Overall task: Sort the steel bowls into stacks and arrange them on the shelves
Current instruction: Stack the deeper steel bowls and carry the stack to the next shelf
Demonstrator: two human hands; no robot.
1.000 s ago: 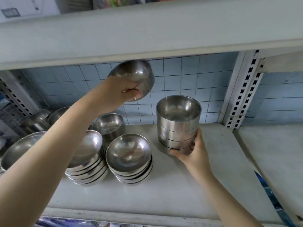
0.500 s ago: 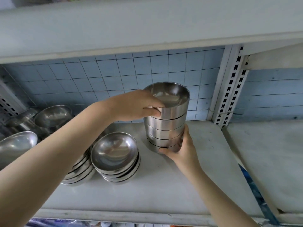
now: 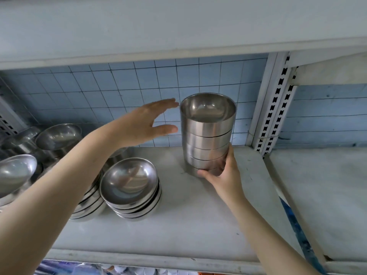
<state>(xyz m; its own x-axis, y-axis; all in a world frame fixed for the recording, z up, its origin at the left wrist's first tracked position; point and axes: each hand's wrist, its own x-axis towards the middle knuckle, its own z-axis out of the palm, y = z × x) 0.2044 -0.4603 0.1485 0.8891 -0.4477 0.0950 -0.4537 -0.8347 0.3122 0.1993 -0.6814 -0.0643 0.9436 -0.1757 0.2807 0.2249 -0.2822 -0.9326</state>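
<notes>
A tall stack of straight-sided steel bowls [image 3: 207, 133] stands on the grey shelf [image 3: 190, 225], right of centre. My right hand [image 3: 222, 173] grips the stack at its base from the front. My left hand [image 3: 145, 124] hovers just left of the top bowl, fingers spread, holding nothing and not touching it. A stack of shallow round steel bowls [image 3: 130, 187] sits to the left. A second shallow stack [image 3: 89, 203] lies partly hidden under my left forearm.
More steel bowls [image 3: 58, 136] and a large bowl [image 3: 15, 171] crowd the far left. A perforated upright post [image 3: 272, 108] divides this bay from the bare shelf [image 3: 321, 195] on the right. A shelf board [image 3: 178, 26] hangs low overhead. Blue tiles line the back.
My left hand set a bowl on top of the straight-sided stack, then let go and drew back to the left with fingers spread. My right hand stayed at the base.
</notes>
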